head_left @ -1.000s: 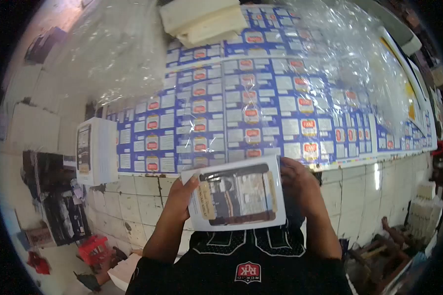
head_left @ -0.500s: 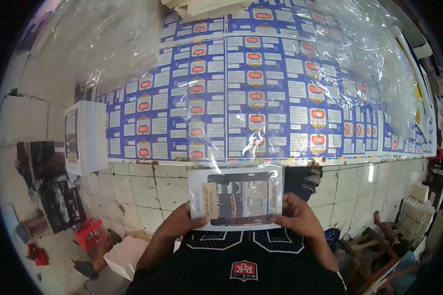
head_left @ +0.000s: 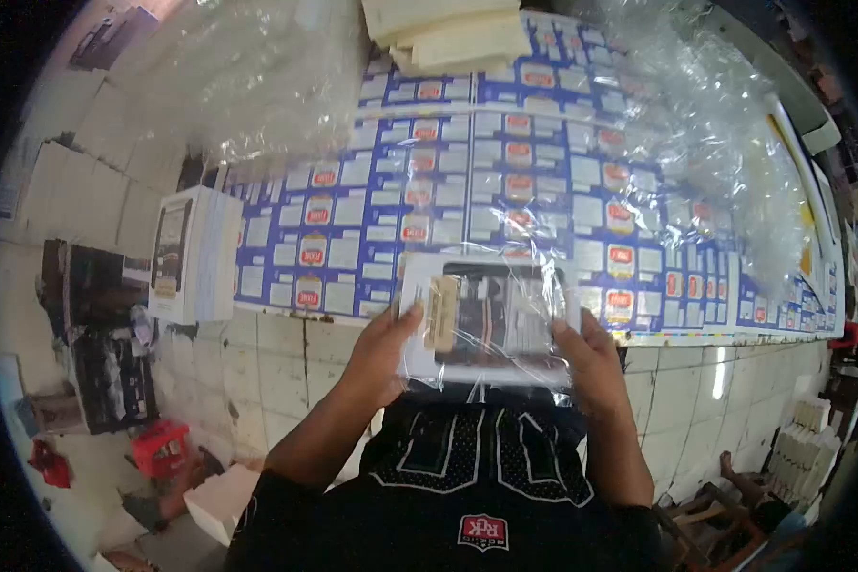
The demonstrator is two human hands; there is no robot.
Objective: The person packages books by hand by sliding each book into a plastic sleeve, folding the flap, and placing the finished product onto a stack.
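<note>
A white book [head_left: 491, 329] with a dark picture and a tan label strip on its cover is held level in front of my body. Shiny clear plastic lies over it and stretches beyond its edges. My left hand [head_left: 391, 343] grips the left edge, thumb on top. On the opposite edge, my right hand [head_left: 589, 355] is closed with its thumb over the cover; its other fingers are mostly hidden underneath. A stack of similar white books [head_left: 195, 253] stands at the table's left end.
Blue printed sheets [head_left: 353, 224] with red labels cover the table. Crumpled clear plastic [head_left: 257, 81] lies at the back left, with more plastic film [head_left: 705, 143] at the right. Cream papers [head_left: 448, 33] are piled at the far side. A red crate [head_left: 160, 450] sits on the floor.
Both hands have raised the book and moved it forward, over the table's near edge. The camera view has shifted slightly, and the plastic shows more glare on the cover.
</note>
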